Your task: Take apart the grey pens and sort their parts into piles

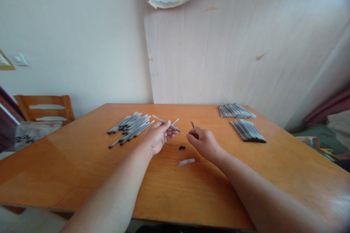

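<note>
My left hand (161,136) is closed around a slim grey pen (164,121), its dark end pointing right. A second pale tube (175,122) crosses it at the fingers; whether the hand grips that one too is unclear. My right hand (201,140) pinches a thin pale stick (183,133) that meets the pen's dark end. Just behind the right knuckles shows a short dark stick (192,124), its lower part hidden by the hand. On the table below the hands lie a small black piece (182,147) and some clear plastic pieces (186,162).
A loose pile of grey pens with black ends (133,125) lies left on the wooden table (169,193). Two neat rows stand at the right, one nearer (247,130) and one farther (236,111). A chair (43,107) and a plastic bag (37,134) are beyond the left edge.
</note>
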`<state>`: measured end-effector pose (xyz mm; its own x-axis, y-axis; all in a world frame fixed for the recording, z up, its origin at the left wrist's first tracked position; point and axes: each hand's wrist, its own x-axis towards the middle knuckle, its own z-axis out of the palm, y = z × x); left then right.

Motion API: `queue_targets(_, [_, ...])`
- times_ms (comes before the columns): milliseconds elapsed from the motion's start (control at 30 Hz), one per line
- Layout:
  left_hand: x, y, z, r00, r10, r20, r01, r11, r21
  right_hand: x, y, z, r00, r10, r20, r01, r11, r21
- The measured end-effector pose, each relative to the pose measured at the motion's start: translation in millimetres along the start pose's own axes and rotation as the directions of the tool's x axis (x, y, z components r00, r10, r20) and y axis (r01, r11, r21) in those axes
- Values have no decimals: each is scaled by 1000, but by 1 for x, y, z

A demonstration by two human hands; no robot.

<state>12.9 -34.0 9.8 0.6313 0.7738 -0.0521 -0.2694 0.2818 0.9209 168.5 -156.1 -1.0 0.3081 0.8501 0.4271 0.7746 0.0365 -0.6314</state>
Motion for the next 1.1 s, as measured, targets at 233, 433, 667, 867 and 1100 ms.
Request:
queue_targets(233, [6,2,-7,996,40,-84,-44,998,-38,3,4,-6,1000,-9,-5,9,997,-72])
queue_targets(433, [11,13,-25,958,137,-250,-160,984,-77,7,19,-12,1000,4,13,-2,986,-165])
queue_targets(667, [13,10,-33,941,174,-290,-158,984,76,18,40,-23,962,257,-94,-274,902,-333])
queue_targets(867, [16,2,-32,944,193,-268,-122,957,262,22,53,-29,868,479,-130,-485,765,-423])
queue_targets(1100, [19,-2,-35,929,263,-260,-113,871,477,25,58,-22,820,561,-115,-541,693,-477])
